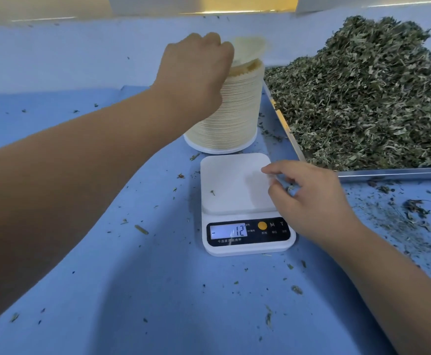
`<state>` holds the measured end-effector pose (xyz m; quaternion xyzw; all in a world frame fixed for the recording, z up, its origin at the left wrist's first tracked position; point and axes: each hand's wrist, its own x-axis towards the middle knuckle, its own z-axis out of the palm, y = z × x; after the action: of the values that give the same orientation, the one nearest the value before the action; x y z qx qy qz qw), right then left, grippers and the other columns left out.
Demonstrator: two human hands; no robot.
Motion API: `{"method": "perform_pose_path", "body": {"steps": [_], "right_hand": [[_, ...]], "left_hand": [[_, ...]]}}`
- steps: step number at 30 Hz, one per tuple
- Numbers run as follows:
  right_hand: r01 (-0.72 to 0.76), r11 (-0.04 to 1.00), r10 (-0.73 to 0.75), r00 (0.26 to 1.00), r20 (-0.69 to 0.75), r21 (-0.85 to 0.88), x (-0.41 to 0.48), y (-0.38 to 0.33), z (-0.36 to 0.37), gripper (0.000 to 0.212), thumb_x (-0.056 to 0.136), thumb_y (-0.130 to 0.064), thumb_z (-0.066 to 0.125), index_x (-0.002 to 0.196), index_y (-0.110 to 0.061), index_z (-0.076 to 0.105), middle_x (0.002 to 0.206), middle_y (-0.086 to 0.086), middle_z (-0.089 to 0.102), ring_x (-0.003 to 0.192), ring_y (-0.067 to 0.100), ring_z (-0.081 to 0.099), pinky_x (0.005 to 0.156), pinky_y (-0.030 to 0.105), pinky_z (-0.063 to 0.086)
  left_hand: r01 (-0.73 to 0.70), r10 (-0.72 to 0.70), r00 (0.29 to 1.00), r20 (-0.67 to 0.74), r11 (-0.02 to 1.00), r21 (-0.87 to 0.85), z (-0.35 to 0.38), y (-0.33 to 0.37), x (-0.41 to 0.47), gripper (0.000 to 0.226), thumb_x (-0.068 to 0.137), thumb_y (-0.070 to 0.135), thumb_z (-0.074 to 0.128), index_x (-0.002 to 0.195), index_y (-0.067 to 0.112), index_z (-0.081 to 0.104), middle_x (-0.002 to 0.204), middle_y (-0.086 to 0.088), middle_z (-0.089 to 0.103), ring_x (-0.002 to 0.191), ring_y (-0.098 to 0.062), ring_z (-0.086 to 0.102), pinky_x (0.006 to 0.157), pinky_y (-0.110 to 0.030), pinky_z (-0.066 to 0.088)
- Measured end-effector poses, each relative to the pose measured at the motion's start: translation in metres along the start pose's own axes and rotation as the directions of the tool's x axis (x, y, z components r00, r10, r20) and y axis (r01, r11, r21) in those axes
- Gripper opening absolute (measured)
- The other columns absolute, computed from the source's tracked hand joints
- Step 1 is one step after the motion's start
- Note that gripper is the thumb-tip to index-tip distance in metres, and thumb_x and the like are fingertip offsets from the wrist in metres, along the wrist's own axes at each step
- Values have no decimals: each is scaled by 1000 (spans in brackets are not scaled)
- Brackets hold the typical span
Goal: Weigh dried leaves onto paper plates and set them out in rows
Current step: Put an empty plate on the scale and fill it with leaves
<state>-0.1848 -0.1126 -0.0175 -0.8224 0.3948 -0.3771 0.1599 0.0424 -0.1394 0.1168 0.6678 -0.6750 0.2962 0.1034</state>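
Head view: left hand [196,65] grip holds plate [250,51]; right hand [309,198] loose; scale [224,180] reads "-12".

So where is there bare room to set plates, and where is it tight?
Free: the blue table left of the plate stack and scale, though the left forearm crosses it, and the strip in front of the scale. Crowded: the right, with the tray of dried leaves, the right hand and leaf crumbs.
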Motion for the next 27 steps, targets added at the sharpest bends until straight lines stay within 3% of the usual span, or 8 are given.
{"method": "perform_pose_path", "body": {"steps": [3,5,10,13,16,21,24,27], "right_hand": [[-1,1000,1,1000,-10,22,0,0,1,24,92,-13,65,110,-23,76,95,-22,63,92,-25,52,81,-4,35],[-10,1000,10,1000,-11,28,-1,1,3,24,91,-12,66,110,-24,76,96,-21,64,92,-21,54,81,-4,35],[-140,980,140,990,5,141,-1,3,4,26,90,-18,64,106,-36,74,100,-27,69,98,-8,62,84,4,42],[-228,952,232,973,7,203,0,6,1,19,88,-17,64,90,-35,70,87,-24,71,85,1,65,73,14,52],[-213,957,224,974,-32,198,1,5,-3,24,84,-11,63,76,-33,58,77,-26,64,74,-5,60,53,8,42],[-209,950,222,975,-28,232,1,5,-6,27,86,-13,65,90,-40,66,88,-26,69,84,-9,63,66,7,45],[-243,947,249,969,-1,208,1,8,-7,31,89,-17,70,91,-48,64,93,-24,71,93,-5,66,79,21,52],[-257,955,258,966,14,146,0,8,-8,33,90,-19,69,89,-50,62,92,-29,69,93,-9,64,80,14,48]], "left_hand": [[143,-180,975,-132,959,-245,12,-9,-10,31,78,-2,46,102,7,62,105,-10,54,93,-33,52,71,-44,44],[192,-318,919,-233,876,-442,17,-12,-17,33,75,1,43,97,8,68,113,-8,60,103,-28,57,80,-38,48],[72,-531,780,-333,603,-794,26,4,-57,24,77,-7,52,83,6,72,106,5,56,104,-5,58,72,-27,49],[54,-550,788,-277,509,-859,35,24,-96,27,78,-11,58,81,10,74,106,7,56,100,4,54,74,-20,47],[60,-524,821,-225,471,-880,46,33,-127,28,78,-13,64,83,12,75,105,4,59,99,-3,57,79,-23,50],[161,-534,840,-95,412,-897,61,37,-157,30,79,-16,69,88,12,78,101,6,60,94,-5,59,82,-30,55],[212,-562,827,-12,332,-919,66,32,-161,38,82,-10,73,91,27,77,103,13,62,94,-5,63,82,-24,55],[254,-544,835,79,256,-933,68,31,-162,41,89,-1,74,96,39,74,106,16,65,101,-8,68,88,-21,55]]}}
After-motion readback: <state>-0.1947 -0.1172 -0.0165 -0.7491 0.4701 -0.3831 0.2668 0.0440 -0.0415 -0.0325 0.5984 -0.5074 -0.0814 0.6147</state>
